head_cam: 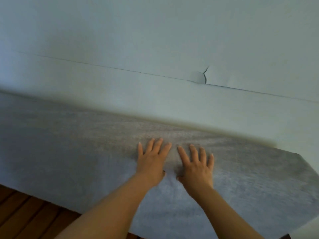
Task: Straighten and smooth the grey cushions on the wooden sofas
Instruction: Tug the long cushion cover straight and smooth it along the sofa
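Both hands lay flat on the grey cushion (69,161), palms down and fingers spread straight. The left hand (151,161) sat just left of the frame's middle, and the right hand (196,166) was just beside it, apart from it by a narrow strip of fabric. Above them, a pale wall (155,40) filled the upper half, with a thin crack (205,75) at centre right. Brown wooden slats (25,213) showed in the lower left corner.
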The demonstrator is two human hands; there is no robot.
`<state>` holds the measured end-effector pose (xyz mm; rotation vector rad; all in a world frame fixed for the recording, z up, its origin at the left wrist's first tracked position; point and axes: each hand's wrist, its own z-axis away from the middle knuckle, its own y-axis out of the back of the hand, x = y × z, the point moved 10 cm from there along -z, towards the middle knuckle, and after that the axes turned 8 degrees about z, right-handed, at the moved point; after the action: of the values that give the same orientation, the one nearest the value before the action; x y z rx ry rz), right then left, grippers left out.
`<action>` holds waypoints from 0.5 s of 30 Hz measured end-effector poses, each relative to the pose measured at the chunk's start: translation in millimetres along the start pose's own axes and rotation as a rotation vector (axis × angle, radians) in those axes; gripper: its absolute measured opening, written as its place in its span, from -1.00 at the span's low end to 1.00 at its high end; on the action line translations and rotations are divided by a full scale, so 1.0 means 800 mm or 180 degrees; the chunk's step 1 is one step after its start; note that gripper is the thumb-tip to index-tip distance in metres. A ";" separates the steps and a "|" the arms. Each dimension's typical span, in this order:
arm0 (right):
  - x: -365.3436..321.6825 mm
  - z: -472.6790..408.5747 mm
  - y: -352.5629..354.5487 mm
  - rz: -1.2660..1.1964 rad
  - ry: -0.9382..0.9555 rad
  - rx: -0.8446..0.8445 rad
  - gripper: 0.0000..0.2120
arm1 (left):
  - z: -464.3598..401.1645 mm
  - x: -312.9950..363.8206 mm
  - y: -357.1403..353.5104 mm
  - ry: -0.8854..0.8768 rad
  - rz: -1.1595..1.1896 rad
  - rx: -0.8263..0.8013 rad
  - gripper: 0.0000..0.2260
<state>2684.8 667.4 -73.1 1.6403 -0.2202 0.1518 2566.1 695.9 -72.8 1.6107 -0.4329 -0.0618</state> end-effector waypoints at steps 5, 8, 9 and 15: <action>0.007 -0.018 0.006 0.0233 -0.0306 -0.0040 -0.09 | -0.020 -0.028 0.014 -0.0880 0.0031 -0.0139 -0.21; 0.006 -0.024 0.005 0.0330 -0.0462 -0.0142 -0.08 | -0.025 -0.065 0.023 -0.0904 0.0043 -0.0082 -0.24; 0.004 -0.025 0.004 0.0360 -0.0495 -0.0179 -0.08 | -0.025 -0.072 0.024 -0.0924 0.0078 -0.0089 -0.25; 0.003 -0.016 0.007 0.0478 -0.0560 -0.0244 -0.02 | -0.012 -0.091 0.030 -0.0998 0.0007 -0.0007 -0.19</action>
<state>2686.3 679.8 -66.1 1.5613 -0.4787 0.1115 2495.8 726.8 -64.6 1.6031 -0.6754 -0.3162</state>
